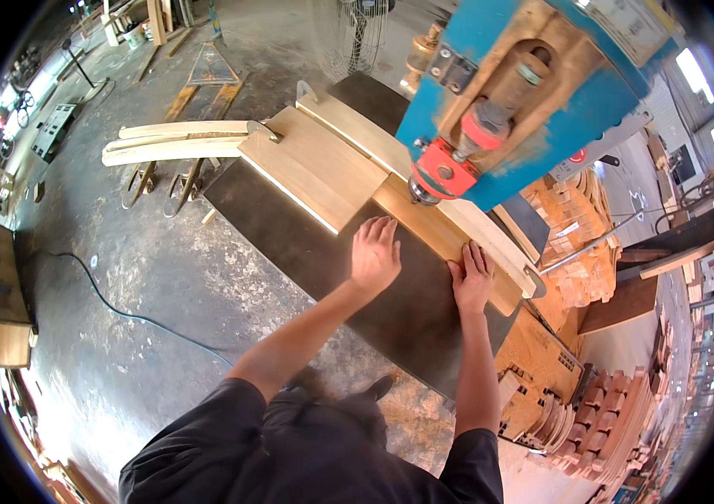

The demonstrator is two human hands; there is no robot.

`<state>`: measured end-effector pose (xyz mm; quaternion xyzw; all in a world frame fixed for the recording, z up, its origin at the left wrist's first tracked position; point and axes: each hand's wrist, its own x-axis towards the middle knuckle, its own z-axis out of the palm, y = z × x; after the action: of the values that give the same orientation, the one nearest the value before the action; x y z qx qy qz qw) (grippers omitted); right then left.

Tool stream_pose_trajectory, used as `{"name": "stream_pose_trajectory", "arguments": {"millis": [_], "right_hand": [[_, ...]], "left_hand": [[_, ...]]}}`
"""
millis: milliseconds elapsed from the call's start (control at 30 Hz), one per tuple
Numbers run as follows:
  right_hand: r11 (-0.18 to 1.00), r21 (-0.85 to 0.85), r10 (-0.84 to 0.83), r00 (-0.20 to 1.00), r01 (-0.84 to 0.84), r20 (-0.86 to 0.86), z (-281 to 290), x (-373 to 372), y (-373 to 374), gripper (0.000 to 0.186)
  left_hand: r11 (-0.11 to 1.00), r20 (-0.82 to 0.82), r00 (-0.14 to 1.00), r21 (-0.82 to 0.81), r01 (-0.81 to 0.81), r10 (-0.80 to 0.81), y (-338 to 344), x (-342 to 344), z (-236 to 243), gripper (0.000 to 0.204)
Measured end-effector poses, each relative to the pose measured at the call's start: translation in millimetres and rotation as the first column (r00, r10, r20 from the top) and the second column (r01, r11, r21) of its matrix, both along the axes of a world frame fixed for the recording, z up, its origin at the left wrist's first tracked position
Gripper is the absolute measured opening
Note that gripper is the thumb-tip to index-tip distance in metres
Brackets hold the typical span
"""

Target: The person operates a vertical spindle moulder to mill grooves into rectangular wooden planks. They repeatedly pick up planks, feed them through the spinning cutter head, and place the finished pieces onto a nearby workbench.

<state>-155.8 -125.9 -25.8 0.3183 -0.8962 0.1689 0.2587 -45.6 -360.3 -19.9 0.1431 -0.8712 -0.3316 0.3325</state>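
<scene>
Beneath the spindle [426, 191] of a large blue woodworking machine [533, 84] lies a narrow wooden board [426, 225], running along a pale wooden fence [349, 126]. My right hand [474, 281] rests on this board toward its right end, fingers over the top and thumb at the near edge. Just off the board's near side, my left hand [375, 257] hovers over the dark table [407, 311], loosely open and holding nothing. A wider wooden panel [315, 172] lies to its left, near the fingertips.
Two curved pale wood pieces [176, 143] jut past the table's left end. A metal bracket [535, 281] sits at the fence's right end. Stacked reddish wood parts [609, 420] and sawdust-covered pieces [580, 239] stand to the right. A cable [139, 317] crosses the floor at left.
</scene>
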Motion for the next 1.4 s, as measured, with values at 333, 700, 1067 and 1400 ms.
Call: {"name": "stream_pose_trajectory", "arguments": {"millis": [333,700,1067,1400], "right_hand": [[0.987,0.052,0.152,0.988,-0.151,-0.026,6.1,-10.5,16.9,0.053],[0.737,0.231,0.547,0.761,-0.636,0.350,35.3,-49.0,84.5,0.061],[0.618,0.300,0.603,0.683,-0.727,0.413,41.7,-65.8,96.7,0.065],[0.611,0.273,0.632,0.666,-0.743,0.397,39.3,-65.8,93.7,0.067]], "left_hand": [[0.887,0.434,0.810,0.049,-0.458,0.395,110.6,-75.9,-3.6,0.074],[0.836,0.473,0.727,-0.039,-0.547,0.498,116.3,-85.9,-2.3,0.069],[0.737,0.422,0.671,0.007,-0.676,0.610,139.4,-109.3,-5.0,0.070],[0.722,0.391,0.666,0.006,-0.692,0.635,137.8,-110.1,-1.5,0.066]]}}
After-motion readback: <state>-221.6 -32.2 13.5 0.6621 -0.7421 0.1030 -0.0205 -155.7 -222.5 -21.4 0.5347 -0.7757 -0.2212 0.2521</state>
